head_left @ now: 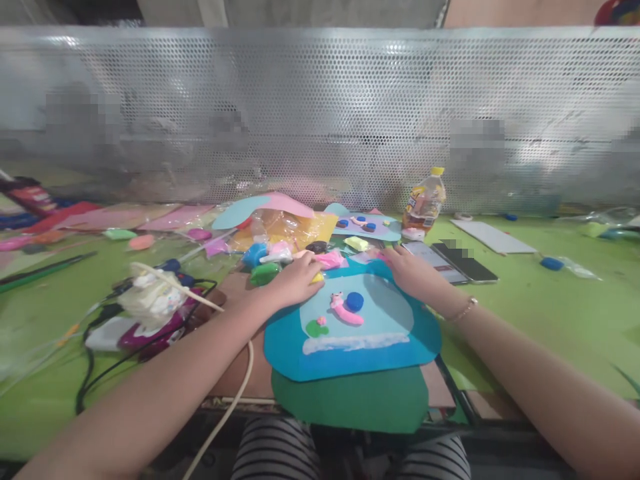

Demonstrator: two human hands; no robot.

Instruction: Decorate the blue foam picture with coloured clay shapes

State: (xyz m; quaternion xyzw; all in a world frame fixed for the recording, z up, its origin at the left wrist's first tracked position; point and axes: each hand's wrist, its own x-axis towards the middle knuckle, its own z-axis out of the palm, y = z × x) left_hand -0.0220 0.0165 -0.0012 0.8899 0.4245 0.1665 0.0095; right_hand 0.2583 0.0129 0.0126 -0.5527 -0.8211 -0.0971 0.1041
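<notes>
A blue paper sheet with a pale blue panel lies in front of me. On it are a pink clay figure, a dark blue bottle cap, a green clay patch and a white clay strip. At the sheet's upper left, my left hand rests with fingers loosely bent, beside a pink clay packet. Something yellow shows under its fingertips. My right hand lies at the upper right edge, fingers stretched forward. Its fingertips are partly blurred.
Green paper sticks out below the sheet. Left are tangled cables and a white charger. Phones lie beside my right hand, with a yellow-capped bottle behind. Another decorated sheet sits before the perforated metal panel.
</notes>
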